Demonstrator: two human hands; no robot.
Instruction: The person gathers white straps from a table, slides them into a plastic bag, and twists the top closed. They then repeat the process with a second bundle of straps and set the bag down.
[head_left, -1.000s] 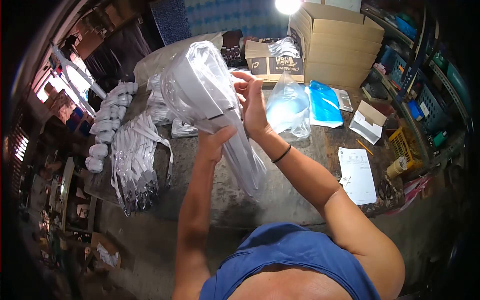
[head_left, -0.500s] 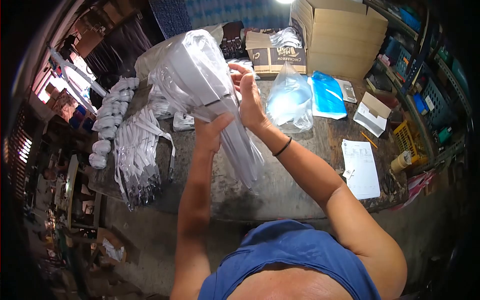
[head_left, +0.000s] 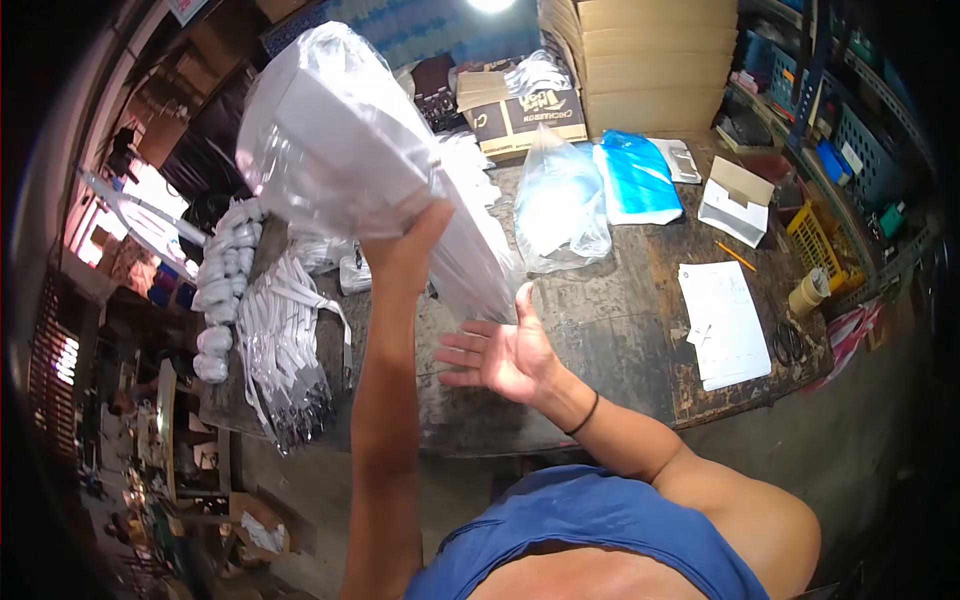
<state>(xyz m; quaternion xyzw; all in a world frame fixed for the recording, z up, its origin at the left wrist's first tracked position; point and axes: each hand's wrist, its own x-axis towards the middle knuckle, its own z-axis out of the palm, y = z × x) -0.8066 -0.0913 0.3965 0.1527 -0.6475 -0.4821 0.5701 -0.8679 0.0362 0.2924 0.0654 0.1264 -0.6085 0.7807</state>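
My left hand (head_left: 408, 245) is closed around the middle of a long bundle of white straps in clear plastic (head_left: 345, 140), holding it raised and tilted over the table. The wide end of the bundle points up to the left, and its narrower end slopes down to the right. Just below that lower end, my right hand (head_left: 515, 358) is open, palm up with fingers spread. On the table's left side lies a fanned pile of white straps with metal ends (head_left: 285, 335). Rolled white bundles (head_left: 222, 285) line up beside it.
Behind the worn dark table (head_left: 610, 330) stand a printed carton (head_left: 530, 125) and stacked cardboard (head_left: 655, 70). A clear plastic bag (head_left: 562, 205), a blue packet (head_left: 640, 180), a small open box (head_left: 735, 205), papers (head_left: 725, 325), a pencil (head_left: 735, 256) and scissors (head_left: 788, 345) lie toward the right.
The wrapped bundle has swung up and left in my left hand. My right hand has come down from the bundle's upper side to its lower end, turning palm up. The view has shifted slightly.
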